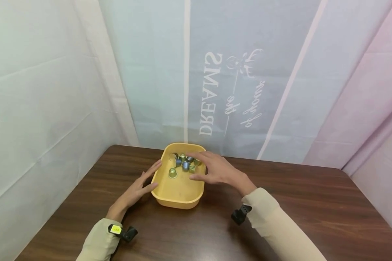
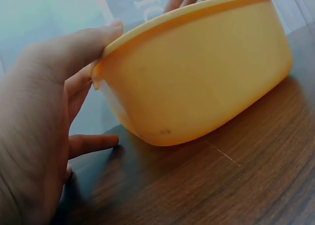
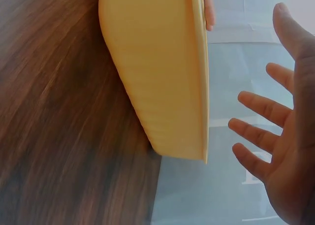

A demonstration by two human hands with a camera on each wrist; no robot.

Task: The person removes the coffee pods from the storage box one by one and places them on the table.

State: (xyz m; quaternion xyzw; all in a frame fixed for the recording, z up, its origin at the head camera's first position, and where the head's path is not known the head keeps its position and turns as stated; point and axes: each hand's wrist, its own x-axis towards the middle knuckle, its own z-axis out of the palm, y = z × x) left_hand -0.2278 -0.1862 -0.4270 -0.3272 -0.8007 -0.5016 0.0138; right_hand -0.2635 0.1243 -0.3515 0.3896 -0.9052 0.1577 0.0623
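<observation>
A yellow plastic tub (image 1: 178,202) stands on the table near its back edge. Small coffee capsules lie inside, mostly grouped toward the far end, among them a blue one (image 1: 186,166). A green capsule (image 1: 172,173) sits a little apart on the left. My left hand (image 1: 135,190) rests at the tub's left side, its thumb at the rim and its fingers extended along the outside. Over the right rim hovers my right hand (image 1: 220,168), fingers spread and nothing held; in the right wrist view those fingers (image 3: 263,109) show apart from the tub wall.
The dark wood table (image 1: 281,217) extends widely to the right and in front of the tub. Right behind its back edge hangs a pale fabric backdrop (image 1: 156,72) with lettering. Another light cloth (image 1: 36,108) borders the left side.
</observation>
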